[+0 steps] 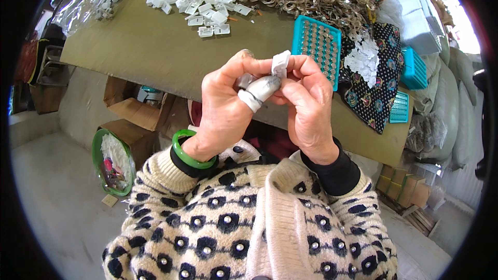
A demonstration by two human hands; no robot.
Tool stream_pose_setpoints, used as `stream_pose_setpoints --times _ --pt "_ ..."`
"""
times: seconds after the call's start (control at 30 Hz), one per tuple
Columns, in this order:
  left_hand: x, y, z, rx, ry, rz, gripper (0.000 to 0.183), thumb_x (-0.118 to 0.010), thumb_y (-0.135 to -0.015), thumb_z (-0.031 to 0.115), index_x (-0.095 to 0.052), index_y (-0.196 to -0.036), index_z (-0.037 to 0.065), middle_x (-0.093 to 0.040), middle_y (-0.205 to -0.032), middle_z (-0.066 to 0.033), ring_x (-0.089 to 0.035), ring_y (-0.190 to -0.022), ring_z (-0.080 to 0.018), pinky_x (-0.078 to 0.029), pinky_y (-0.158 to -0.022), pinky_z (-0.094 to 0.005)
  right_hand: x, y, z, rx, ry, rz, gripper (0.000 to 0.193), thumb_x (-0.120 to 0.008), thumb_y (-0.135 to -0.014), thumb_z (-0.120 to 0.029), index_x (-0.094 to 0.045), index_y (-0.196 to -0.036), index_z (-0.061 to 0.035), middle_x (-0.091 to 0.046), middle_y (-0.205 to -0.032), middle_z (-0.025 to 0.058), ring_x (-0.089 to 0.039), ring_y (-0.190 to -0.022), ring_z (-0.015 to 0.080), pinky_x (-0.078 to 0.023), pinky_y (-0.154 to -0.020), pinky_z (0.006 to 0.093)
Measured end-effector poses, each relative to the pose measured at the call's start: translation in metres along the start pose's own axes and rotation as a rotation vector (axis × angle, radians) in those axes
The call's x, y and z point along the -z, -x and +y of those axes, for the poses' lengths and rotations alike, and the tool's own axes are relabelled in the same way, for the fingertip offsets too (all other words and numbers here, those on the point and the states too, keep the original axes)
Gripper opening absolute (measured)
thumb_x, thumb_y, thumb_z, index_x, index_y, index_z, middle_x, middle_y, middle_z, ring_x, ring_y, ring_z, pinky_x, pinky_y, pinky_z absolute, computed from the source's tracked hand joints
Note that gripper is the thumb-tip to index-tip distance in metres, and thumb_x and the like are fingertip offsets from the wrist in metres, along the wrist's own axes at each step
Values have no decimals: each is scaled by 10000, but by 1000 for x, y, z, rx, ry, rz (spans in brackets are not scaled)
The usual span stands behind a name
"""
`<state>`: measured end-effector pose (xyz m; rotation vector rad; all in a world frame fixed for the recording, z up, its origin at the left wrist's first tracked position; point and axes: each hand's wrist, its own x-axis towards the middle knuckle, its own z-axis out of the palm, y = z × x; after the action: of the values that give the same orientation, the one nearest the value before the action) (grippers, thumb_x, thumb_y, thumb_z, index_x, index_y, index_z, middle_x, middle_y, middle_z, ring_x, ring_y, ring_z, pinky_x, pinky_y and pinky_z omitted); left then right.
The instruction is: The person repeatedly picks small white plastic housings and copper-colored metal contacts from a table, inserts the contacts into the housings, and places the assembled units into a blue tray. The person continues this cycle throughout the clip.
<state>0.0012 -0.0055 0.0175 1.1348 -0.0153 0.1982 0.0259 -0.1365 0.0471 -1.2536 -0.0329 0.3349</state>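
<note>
The left hand (220, 101) and right hand (311, 106) are meeting at their fingertips, fingers curling inward, both pinching a small white piece (280, 63) between them; the left thumb, wearing a white wrap (262, 91), is pointing rightward beneath it, while a teal tray (298, 36) is lying just beyond the right hand

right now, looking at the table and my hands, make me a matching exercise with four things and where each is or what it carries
Column one:
1. bangle
2. small white piece
3. turquoise tray
4. dark patterned cloth

Column two:
A. topped with white flakes
B. held between the left hand and the right hand
C. filled with rows of round pieces
D. around the wrist of the left hand

Right pairs: 1-D, 2-B, 3-C, 4-A
</note>
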Motion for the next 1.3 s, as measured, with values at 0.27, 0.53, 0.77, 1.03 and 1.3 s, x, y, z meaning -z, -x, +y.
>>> stream_pose_setpoints --times 0.27,0.53,0.77,1.03,1.3 --pt "-3 3 -3 74 213 -23 199 -663 -879 -47 -684 -1075 -19 -627 -906 -51 -702 -835 -209 -633 -705 -329 15 0 -1 124 230 -20 174 -492 -862 52 -589 -990 -16 -603 -887 21 -557 -767 71 -465 -678 219" --pt "9 -2 -8 556 462 -81 227 -639 -910 63 -631 -1126 -8 -685 -958 -157 -720 -800 -251 -631 -674 -343 102 -80 -13 915 1397 345 43 -652 -879 -62 -644 -886 -21 -609 -835 116 -611 -765 292 -501 -674 381" --pt "4 -12 -10 607 367 -36 188 -634 -915 66 -639 -1093 8 -684 -918 -104 -608 -641 -126 -458 -476 -223 126 -90 -9 642 1441 168 76 -676 -831 -44 -630 -889 -27 -598 -881 117 -599 -874 309 -495 -758 406" --pt "-1 -25 -15 619 397 -119 108 -662 -876 73 -610 -967 47 -640 -899 -70 -572 -637 -93 -380 -442 -188 133 -79 -34 398 874 159 75 -628 -927 -29 -640 -997 -5 -640 -859 8 -551 -725 46 -472 -664 214" --pt "0 -29 -19 596 380 -115 223 -590 -937 122 -640 -1122 9 -675 -1018 -146 -622 -734 -141 -461 -488 -209 145 -69 -44 203 696 50 105 -650 -931 -66 -673 -1003 6 -655 -806 18 -583 -669 70 -478 -608 218"
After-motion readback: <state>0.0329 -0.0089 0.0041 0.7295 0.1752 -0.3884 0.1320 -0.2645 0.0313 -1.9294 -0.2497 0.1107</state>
